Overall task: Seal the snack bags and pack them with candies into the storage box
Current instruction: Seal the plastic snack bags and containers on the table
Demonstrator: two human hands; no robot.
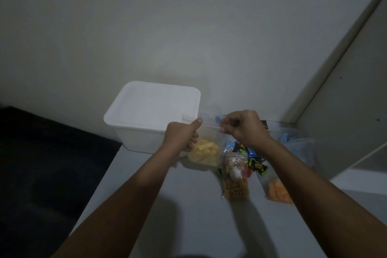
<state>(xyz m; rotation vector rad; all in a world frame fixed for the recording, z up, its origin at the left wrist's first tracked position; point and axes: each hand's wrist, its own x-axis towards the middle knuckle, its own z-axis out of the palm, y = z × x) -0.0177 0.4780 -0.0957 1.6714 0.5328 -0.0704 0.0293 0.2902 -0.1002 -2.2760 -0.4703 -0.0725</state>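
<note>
A clear zip bag of pale yellow chips (206, 151) is held upright above the white table (188, 216). My left hand (181, 136) grips its upper left edge, thumb up on the zip strip. At the top right, my right hand (244, 126) pinches the zip strip beside a small blue slider. A white storage box (134, 132), open on top, stands just behind and left of the bag. Another clear bag with mixed snacks (235, 176) lies on the table, and a bag of orange snacks (278, 191) is partly hidden under my right forearm. Wrapped candies (254, 164) lie between them.
More clear bags with blue parts (295, 142) sit at the back right against a slanted white panel (345, 90). A plain wall rises behind the box. The table's left edge drops to a dark floor (41, 174).
</note>
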